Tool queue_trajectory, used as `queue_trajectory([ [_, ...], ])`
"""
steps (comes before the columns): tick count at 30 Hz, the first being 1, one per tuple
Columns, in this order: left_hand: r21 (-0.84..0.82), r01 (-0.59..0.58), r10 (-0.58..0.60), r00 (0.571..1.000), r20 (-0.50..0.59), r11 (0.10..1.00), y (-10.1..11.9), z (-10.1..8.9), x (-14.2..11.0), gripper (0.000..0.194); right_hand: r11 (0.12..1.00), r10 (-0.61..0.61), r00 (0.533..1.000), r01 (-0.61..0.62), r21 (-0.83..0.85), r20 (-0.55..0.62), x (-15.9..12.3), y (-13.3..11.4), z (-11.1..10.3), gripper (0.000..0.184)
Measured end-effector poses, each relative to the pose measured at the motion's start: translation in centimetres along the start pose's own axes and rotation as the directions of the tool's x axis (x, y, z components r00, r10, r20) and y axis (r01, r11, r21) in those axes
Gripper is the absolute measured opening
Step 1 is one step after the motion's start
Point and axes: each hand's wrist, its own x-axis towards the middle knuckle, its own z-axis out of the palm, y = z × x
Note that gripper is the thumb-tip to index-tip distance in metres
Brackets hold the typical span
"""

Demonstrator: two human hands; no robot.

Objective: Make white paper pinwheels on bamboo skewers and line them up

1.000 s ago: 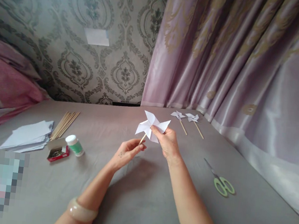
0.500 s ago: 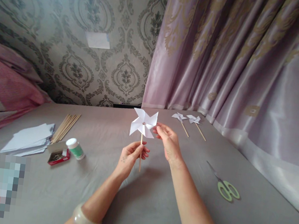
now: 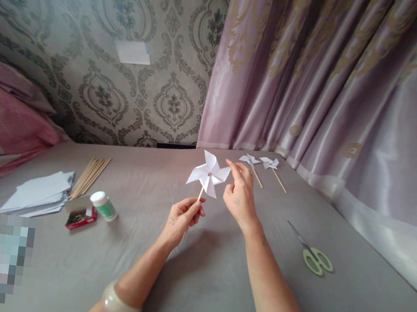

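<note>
My left hand [image 3: 182,217] is closed around the wooden stick of a white paper pinwheel [image 3: 208,174], holding it up above the grey bedsheet [image 3: 196,286]. The pinwheel leans slightly to the right. Just to its right, my right hand [image 3: 238,194] is raised with the index finger stretched out near a blade tip; it holds nothing. A pale bangle [image 3: 119,308] sits on my left wrist.
Two finished pinwheels [image 3: 262,164] lie at the far right by the purple curtain [image 3: 334,90]. Green scissors [image 3: 312,256] lie to the right. On the left are a paper stack [image 3: 38,193], wooden sticks [image 3: 90,175], a small red box [image 3: 80,214] and a glue bottle [image 3: 103,205].
A second ago my right hand gripped the pinwheel's blades. It has let go and now hovers beside them with a finger out. The left hand keeps the stick, which tilts right.
</note>
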Motion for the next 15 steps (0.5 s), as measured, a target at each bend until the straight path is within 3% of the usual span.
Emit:
queue_trajectory([
  [4, -0.004, -0.011, 0.011, 1.000, -0.013, 1.000, -0.1, 0.0, 0.0, 0.041, 0.999, 0.030, 0.999, -0.029, -0.026, 0.012, -0.1, 0.3, 0.2, 0.052],
  [9, 0.013, -0.015, 0.015, 1.000, 0.008, 1.000, -0.1, 0.2, -0.2, 0.040, 0.981, 0.135, 0.986, -0.119, 0.152, -0.096, 0.3, -0.5, 0.3, 0.041],
  [12, 0.029, -0.003, 0.003, 1.000, 0.010, 1.000, 0.0, 0.4, -0.3, 0.042, 0.918, 0.271, 0.958, -0.228, 0.324, -0.095, 0.4, -0.8, 0.5, 0.036],
  [15, 0.040, 0.006, -0.006, 1.000, 0.007, 0.999, 0.1, 0.4, -0.4, 0.042, 0.818, 0.365, 0.931, -0.319, 0.479, -0.004, 0.4, -0.6, 0.7, 0.036],
])
